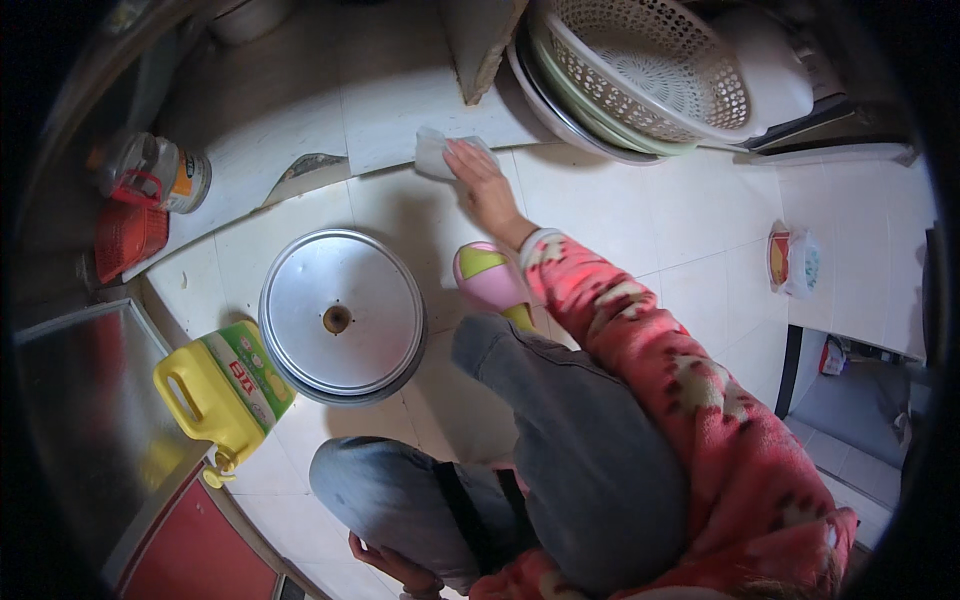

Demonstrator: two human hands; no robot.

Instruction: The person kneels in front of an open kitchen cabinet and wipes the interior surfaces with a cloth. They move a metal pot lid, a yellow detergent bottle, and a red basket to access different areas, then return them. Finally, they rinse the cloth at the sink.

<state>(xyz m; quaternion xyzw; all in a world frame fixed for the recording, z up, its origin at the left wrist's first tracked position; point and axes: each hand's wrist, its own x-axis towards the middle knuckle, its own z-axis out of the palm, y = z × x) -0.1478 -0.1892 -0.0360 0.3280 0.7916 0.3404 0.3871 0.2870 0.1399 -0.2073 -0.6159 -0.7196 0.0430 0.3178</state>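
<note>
My right hand (478,176) reaches forward, fingers laid over a white cloth (433,154). The cloth is pressed at the front edge of a low white ledge (300,135), where it meets the tiled floor. Down by my bent left knee, my left hand (397,564) shows only in part. The knee and trouser leg hide the rest, so its grip cannot be judged. Between my left knee and the ledge stands a round metal pot with a dented lid (341,277); the lid has a dark round centre. A pink and yellow slipper (486,277) is below my right wrist.
A yellow jug (191,397) with a green label is beside the pot. On the ledge at left are a clear jar (154,169) and a red plastic basket (127,240). Stacked basins and a perforated basket (645,71) are at upper right. An upright panel (480,45) divides the ledge.
</note>
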